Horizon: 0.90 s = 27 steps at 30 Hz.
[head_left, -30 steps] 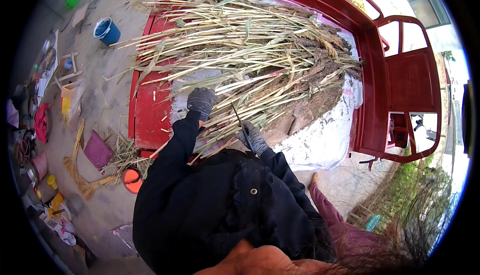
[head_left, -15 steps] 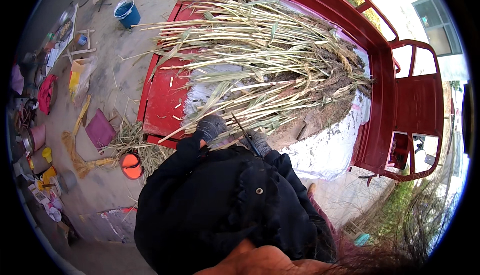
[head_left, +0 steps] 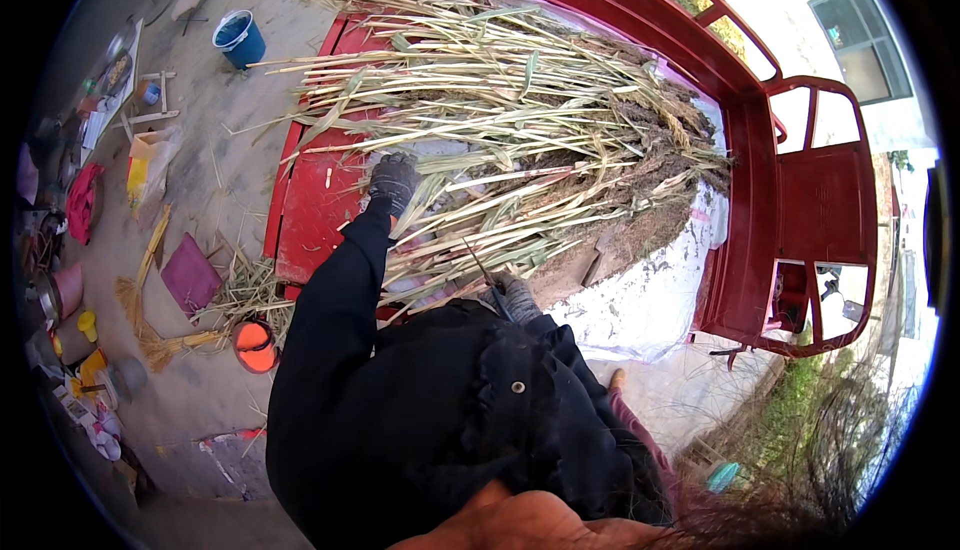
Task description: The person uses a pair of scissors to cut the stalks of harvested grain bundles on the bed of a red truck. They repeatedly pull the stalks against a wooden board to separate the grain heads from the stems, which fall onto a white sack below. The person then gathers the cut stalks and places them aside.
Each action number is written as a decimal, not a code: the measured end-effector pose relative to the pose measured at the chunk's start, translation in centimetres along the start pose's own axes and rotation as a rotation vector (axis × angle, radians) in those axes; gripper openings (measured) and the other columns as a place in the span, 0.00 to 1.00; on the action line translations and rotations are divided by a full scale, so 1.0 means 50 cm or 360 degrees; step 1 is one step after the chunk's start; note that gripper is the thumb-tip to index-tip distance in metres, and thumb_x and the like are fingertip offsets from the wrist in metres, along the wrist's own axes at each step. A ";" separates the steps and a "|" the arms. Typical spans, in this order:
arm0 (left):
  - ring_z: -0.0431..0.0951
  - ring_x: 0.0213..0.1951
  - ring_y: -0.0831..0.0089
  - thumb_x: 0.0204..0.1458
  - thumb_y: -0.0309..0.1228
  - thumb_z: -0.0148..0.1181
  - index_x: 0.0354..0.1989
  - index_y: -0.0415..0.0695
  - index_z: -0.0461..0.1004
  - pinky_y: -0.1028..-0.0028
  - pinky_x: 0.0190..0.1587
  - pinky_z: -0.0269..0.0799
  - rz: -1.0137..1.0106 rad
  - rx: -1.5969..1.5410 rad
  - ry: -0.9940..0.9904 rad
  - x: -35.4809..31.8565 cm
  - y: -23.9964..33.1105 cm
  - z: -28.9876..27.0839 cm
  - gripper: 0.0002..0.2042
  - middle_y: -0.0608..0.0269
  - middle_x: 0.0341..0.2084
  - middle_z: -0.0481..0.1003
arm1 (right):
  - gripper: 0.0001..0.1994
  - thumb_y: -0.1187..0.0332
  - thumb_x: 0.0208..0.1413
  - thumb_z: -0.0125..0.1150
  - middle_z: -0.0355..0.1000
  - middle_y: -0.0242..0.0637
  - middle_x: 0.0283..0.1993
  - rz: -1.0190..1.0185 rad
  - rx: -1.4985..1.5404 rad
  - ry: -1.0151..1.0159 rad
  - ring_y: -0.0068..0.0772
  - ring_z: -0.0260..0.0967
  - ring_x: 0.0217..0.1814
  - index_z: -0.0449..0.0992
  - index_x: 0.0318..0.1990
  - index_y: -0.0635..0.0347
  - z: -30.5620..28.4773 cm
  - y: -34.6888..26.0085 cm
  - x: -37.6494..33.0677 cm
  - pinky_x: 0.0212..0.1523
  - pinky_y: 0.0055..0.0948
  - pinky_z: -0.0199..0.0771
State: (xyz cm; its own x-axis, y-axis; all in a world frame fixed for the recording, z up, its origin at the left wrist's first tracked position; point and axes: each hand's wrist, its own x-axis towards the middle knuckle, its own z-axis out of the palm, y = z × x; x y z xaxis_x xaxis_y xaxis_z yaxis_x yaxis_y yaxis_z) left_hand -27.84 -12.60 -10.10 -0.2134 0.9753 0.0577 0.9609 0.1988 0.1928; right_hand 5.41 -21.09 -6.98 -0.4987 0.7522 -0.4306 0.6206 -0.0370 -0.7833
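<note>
Long dry plant stalks (head_left: 490, 115) with dark, bushy seed heads lie in a layer across the red cart bed (head_left: 315, 205). My left hand (head_left: 395, 180), in a grey glove, reaches to the stalks' cut ends at the bed's left side. Its fingers are curled over them, though the exact grip is partly hidden. Close to my body, my gloved right hand (head_left: 518, 300) is closed round a cutting tool with a thin dark blade (head_left: 479, 262), which points up and left over the nearest stalks. The tool's handle is hidden in the hand.
A white sheet (head_left: 640, 300) lies under the seed heads. Red side walls (head_left: 560, 0) bound the bed at the far side and right. On the floor at left are a blue bucket (head_left: 240, 42), a broom (head_left: 150, 300), an orange-and-black object (head_left: 255, 347) and loose straw (head_left: 245, 290).
My left hand has moved away from my body and slightly left, from the near stalks to ends farther up. The right hand stays near my body with the blade. The view has shifted slightly.
</note>
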 end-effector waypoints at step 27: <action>0.71 0.34 0.55 0.46 0.36 0.50 0.34 0.42 0.72 0.62 0.38 0.65 0.0355 -0.0836 -0.0363 -0.222 0.154 -0.147 0.12 0.51 0.28 0.72 | 0.15 0.66 0.46 0.60 0.62 0.27 0.27 -0.0308 0.0665 0.0419 0.15 0.57 0.29 0.66 0.39 0.62 -0.041 -0.042 0.018 0.31 0.15 0.61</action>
State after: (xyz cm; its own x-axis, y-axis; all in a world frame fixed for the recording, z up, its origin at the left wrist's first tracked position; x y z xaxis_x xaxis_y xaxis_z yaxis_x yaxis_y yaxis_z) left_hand -19.36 -22.59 -2.03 0.0818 0.9955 -0.0474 0.7501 -0.0302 0.6606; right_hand 4.89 -19.01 -4.79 -0.3782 0.9089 -0.1757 0.2116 -0.0999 -0.9722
